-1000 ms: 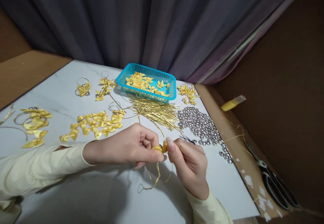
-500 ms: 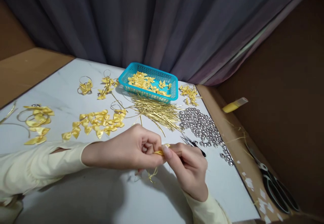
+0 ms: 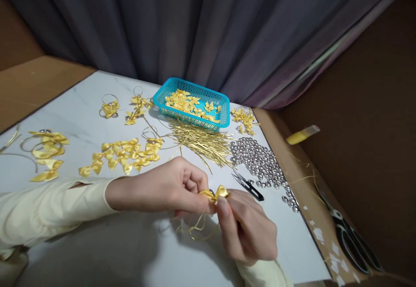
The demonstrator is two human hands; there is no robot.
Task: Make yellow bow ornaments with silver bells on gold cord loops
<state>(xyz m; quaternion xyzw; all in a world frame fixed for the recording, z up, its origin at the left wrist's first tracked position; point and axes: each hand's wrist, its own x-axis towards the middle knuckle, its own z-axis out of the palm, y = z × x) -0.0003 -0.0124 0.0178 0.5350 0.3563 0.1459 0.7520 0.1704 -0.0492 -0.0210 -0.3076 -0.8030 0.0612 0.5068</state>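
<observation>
A yellow satin bow (image 3: 221,191) sits between my two hands above the white tabletop. My left hand (image 3: 175,187) is closed, pinching the bow's left side between thumb and fingers. From the right, my right hand (image 3: 248,224) pinches the bow near its middle, thumb on the near side. A small silvery piece shows at the bow's centre, partly covered by the fingers. Thin gold cord (image 3: 198,233) hangs in loops beneath the hands. Black thread snips (image 3: 248,186) lie just beyond my right hand.
A blue basket (image 3: 224,116) holding yellow bows stands at the back. Gold cord lengths (image 3: 204,144) and silver beads (image 3: 256,157) lie before it. Loose bows (image 3: 126,155) spread to the left. Large scissors (image 3: 352,239) and paper scraps (image 3: 318,235) rest on the brown right edge.
My right hand has shifted slightly right and down, and its fingers have turned. More of the bow and its silvery centre now shows, and the hanging gold cord loops are more visible.
</observation>
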